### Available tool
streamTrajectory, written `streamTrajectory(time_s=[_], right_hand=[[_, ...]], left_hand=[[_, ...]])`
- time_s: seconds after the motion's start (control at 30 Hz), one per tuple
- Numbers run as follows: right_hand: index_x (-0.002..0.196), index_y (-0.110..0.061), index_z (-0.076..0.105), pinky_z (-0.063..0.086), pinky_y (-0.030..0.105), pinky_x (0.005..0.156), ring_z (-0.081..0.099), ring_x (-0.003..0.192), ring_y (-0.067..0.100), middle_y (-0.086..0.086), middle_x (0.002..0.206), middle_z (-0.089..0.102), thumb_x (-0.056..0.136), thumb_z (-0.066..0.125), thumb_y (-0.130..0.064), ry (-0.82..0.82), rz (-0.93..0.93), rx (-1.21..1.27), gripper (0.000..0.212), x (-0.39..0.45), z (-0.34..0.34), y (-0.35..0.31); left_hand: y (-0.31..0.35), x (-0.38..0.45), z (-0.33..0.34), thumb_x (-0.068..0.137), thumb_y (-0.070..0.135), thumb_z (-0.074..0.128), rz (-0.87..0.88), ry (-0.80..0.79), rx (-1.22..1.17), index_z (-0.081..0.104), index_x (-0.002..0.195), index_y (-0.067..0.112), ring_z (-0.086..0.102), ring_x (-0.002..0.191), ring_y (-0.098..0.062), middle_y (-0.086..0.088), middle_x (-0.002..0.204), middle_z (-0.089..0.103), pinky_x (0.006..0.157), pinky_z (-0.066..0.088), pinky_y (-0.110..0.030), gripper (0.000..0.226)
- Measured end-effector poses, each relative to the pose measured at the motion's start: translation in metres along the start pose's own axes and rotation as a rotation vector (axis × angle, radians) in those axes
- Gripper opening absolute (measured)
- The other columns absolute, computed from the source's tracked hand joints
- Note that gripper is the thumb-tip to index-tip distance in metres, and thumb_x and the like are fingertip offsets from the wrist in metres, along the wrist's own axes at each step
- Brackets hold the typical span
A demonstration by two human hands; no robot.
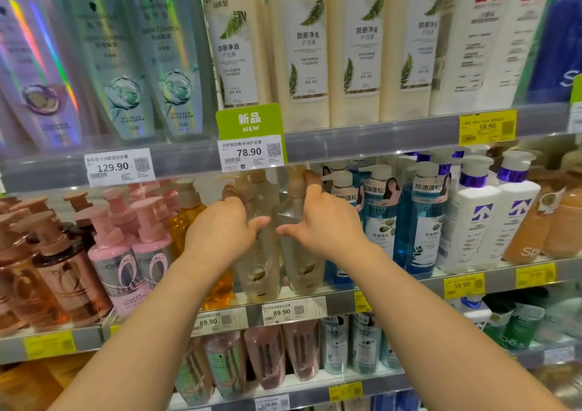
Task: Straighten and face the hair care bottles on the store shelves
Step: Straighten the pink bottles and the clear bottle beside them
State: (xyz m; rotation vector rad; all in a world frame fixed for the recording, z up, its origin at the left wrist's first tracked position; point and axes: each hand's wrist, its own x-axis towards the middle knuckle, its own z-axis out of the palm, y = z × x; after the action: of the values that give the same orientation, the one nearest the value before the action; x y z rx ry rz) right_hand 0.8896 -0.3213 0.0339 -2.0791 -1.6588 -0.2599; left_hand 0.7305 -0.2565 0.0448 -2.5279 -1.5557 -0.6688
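Head cam: mid-shelf, facing step under way on two clear pump bottles. Left hand wrapped round left clear bottle, fingers curled behind it, thumb out front. Right hand clamped on right clear bottle near pump neck, forefinger up top. Both bottles upright at front of middle shelf, btwn amber bottle & blue bottles. Next, probably: twist labels fwd, pull flush w/ shelf edge, w/o knocking neighbours.

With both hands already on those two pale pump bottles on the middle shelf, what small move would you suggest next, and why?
Probably turn each pale pump bottle until its label faces front. The left hand and right hand each hold one, and their pump heads seem to point different ways, though both are blurred.
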Motion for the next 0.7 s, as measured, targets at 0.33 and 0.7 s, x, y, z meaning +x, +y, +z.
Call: streamTrajectory(time_s=[0.33, 0.7], right_hand=[[0.138, -0.007, 0.039, 0.043, 0.033, 0.063, 0.063, 0.089, 0.026, 0.006, 0.102, 0.066, 0.086, 0.065, -0.063, -0.058, 0.039, 0.015, 0.08, 0.0, -0.005, -0.004], [0.149, -0.022, 0.04, 0.048, 0.036, 0.097, 0.056, 0.126, 0.02, -0.002, 0.14, 0.059, 0.091, 0.067, -0.05, 0.156, 0.163, 0.278, 0.069, -0.037, 0.0, -0.004]], left_hand=[[-0.001, -0.004, -0.003, 0.089, 0.062, 0.052, -0.008, -0.025, -0.004, 0.05, 0.106, 0.004, 0.061, 0.081, -0.029, -0.008, 0.087, 0.06, 0.061, 0.049, -0.035, 0.06], [0.013, -0.049, -0.022, 0.093, 0.055, 0.05, 0.162, 0.163, -0.01, 0.033, 0.137, 0.021, 0.044, 0.065, -0.02, -0.007, 0.116, 0.046, 0.04, 0.021, -0.025, 0.058]])
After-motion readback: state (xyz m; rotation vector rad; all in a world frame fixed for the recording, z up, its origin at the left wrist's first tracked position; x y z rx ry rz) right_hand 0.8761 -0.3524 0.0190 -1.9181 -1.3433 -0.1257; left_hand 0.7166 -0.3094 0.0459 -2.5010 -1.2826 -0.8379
